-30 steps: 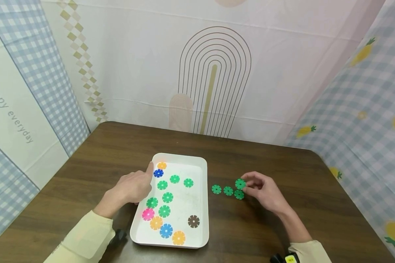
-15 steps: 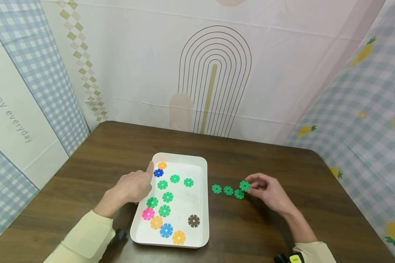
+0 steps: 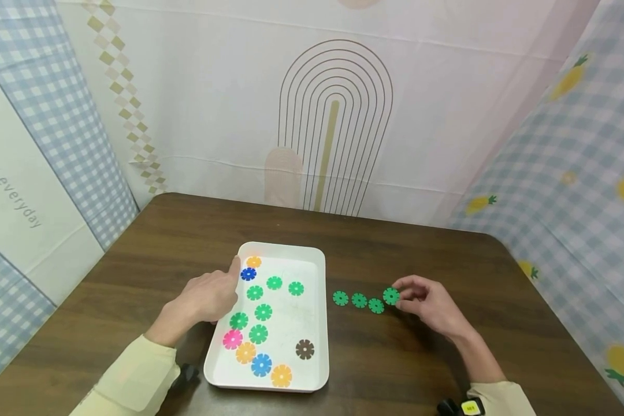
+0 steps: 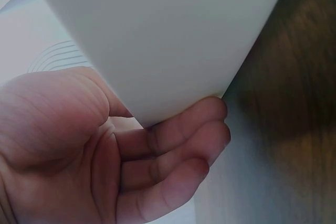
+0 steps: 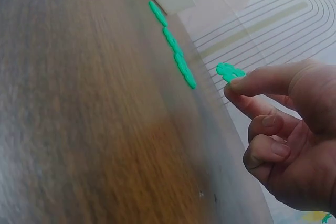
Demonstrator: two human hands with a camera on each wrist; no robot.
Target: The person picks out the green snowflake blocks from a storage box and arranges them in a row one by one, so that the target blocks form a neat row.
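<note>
My left hand [image 3: 208, 296] grips the left side of a white tray [image 3: 319, 323]; in the left wrist view its fingers [image 4: 184, 140] curl under the tray's wall [image 4: 157, 35]. Between thumb and fingertips my right hand [image 3: 431, 303] pinches a green notched plastic disc [image 3: 391, 296], which the right wrist view shows held above the table [image 5: 79, 129]. Left of that hand lie three more green discs in a row: one nearest the tray [image 3: 340, 298], a middle disc [image 3: 359, 300] and one nearest my hand [image 3: 376, 306].
Inside the tray lie several green discs, among them one at its upper right [image 3: 296, 288]. A pink disc [image 3: 232, 339], a light blue disc [image 3: 261, 365], a dark blue disc [image 3: 248, 274], a brown disc [image 3: 304, 349] and some orange ones share it. A patterned curtain [image 3: 213, 104] hangs behind the table.
My right hand has moved right with the pinched green disc, away from the row, where the disc earlier overlapped the end one. My left hand stays on the tray.
</note>
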